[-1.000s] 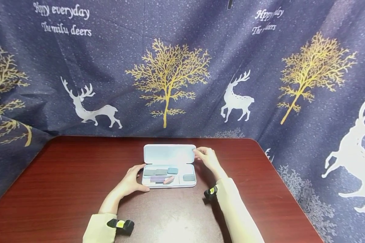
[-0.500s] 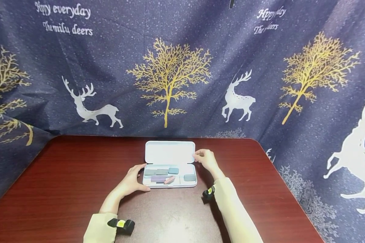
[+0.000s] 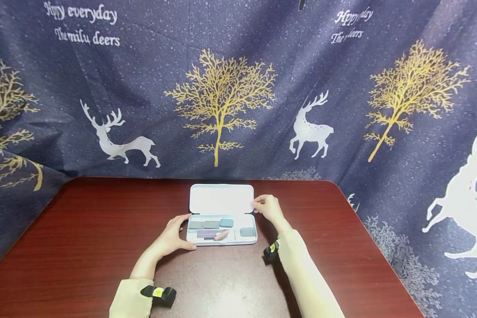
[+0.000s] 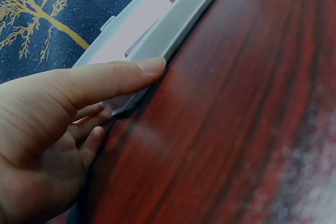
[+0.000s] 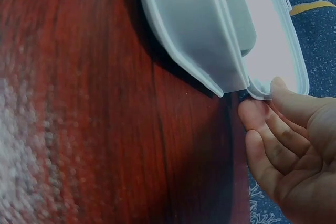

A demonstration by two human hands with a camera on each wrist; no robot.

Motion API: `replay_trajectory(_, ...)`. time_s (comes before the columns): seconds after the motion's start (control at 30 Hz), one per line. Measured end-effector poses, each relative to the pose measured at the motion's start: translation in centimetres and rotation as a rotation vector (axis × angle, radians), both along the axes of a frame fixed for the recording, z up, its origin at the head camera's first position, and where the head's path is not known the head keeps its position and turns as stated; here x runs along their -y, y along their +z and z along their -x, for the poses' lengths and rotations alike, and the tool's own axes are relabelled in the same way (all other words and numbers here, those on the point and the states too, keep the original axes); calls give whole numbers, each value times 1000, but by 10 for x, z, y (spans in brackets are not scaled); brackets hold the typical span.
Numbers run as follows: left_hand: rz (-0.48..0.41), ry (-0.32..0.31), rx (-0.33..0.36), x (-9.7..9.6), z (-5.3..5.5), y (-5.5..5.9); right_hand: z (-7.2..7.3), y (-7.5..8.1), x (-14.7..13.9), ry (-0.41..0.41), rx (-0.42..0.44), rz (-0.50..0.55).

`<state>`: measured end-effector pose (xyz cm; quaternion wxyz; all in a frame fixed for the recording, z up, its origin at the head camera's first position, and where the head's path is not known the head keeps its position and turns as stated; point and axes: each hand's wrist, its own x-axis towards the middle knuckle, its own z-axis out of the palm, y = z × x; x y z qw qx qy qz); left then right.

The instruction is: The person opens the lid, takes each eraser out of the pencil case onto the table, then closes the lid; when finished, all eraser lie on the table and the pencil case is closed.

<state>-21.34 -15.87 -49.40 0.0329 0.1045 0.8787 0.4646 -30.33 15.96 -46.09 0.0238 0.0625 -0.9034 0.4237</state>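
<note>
A pale blue pencil case (image 3: 222,243) lies open on the table, its lid (image 3: 221,198) raised at the back. My left hand (image 3: 171,237) grips the left end of the case; in the left wrist view the thumb (image 4: 149,65) presses the front edge and the fingers reach round the end. At the lid's right edge, my right hand (image 3: 271,209) pinches the rim between thumb (image 5: 289,100) and fingers. Inside the base sit grey blocks (image 3: 211,225), a blue-grey block (image 3: 226,223), a purple bar (image 3: 206,234) and a slanted pink stick (image 3: 221,235). Another blue-grey block (image 3: 247,232) occupies the right compartment.
The dark red wooden table (image 3: 103,229) extends on both sides and in front of the case. Behind it hangs a navy cloth (image 3: 246,39) printed with trees and deer. Each cream sleeve carries a black wrist camera, such as the left one (image 3: 164,296).
The lid has tilted further back, with my right hand still at its right edge and slightly lower. My left hand stays at the case's left end.
</note>
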Motion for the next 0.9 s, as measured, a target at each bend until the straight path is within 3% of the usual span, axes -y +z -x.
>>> replay_trajectory(0.37,2,-16,-17,2,0,2,-1,6,0,-3,4,-22)
replay_trajectory(0.67,-1,-15,-5,2,1,0,-4,11,0,-37,-90,-77)
replay_trajectory(0.9,-5,-17,1,2,0,0,-11,25,6,-49,-126,-38)
